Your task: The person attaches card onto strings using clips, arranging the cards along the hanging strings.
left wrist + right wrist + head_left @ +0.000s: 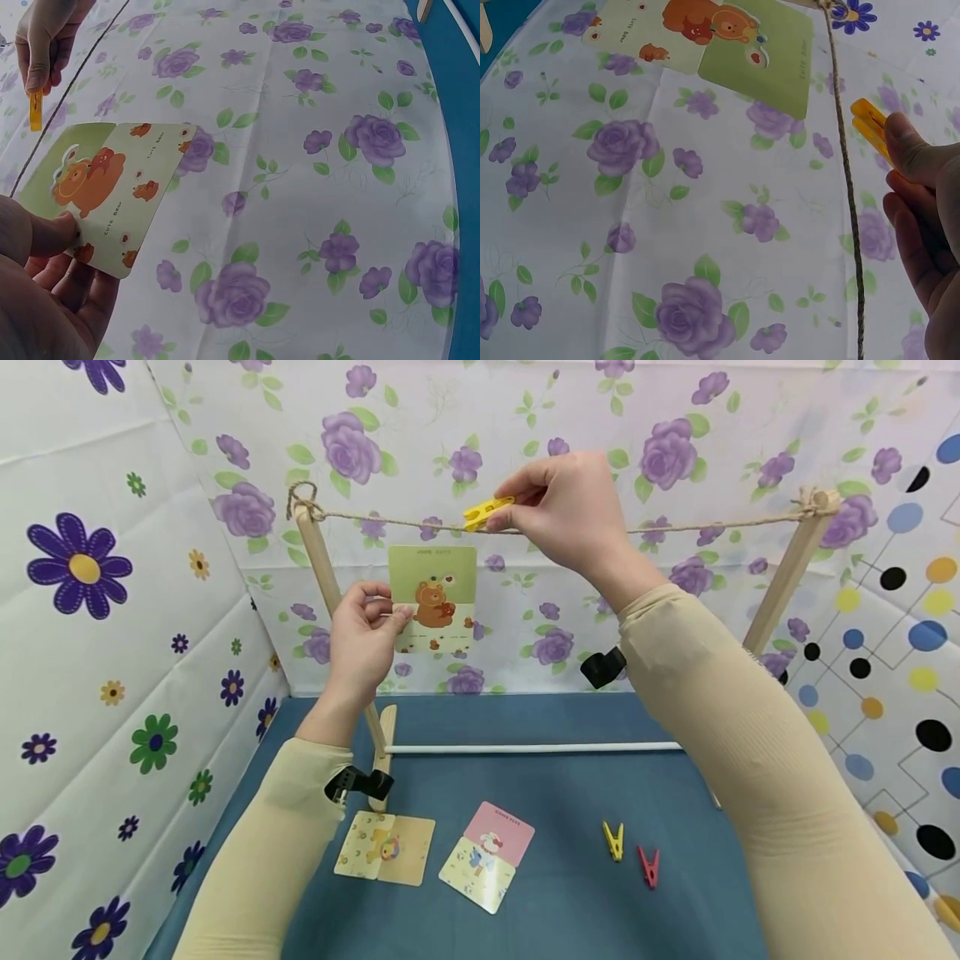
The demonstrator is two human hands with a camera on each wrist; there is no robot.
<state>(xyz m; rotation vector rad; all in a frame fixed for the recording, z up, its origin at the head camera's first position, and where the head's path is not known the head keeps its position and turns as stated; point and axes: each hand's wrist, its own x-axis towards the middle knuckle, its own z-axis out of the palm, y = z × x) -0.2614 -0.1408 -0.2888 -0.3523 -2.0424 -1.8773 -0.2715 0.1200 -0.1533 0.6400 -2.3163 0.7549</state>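
My left hand [365, 631] pinches the left edge of a green and cream bear card [442, 564] between thumb and fingers. The card hangs upright, its top edge just below the twine [405, 523]. In the left wrist view the thumb lies across the card's printed face. With thumb and fingers my right hand [573, 506] pinches a yellow clothespin [486, 513] by its handle end. This clothespin is up at the twine, above and right of the card's top. The right wrist view shows the clothespin [871, 129] beside the twine, apart from the card [769, 64].
Wooden posts [318, 560] hold the twine at both ends; a white rod [532, 748] runs low between them. On the blue table [555, 810] lie a tan card [408, 852], a pink card [510, 831], a yellow clothespin [613, 842] and a red clothespin [648, 867].
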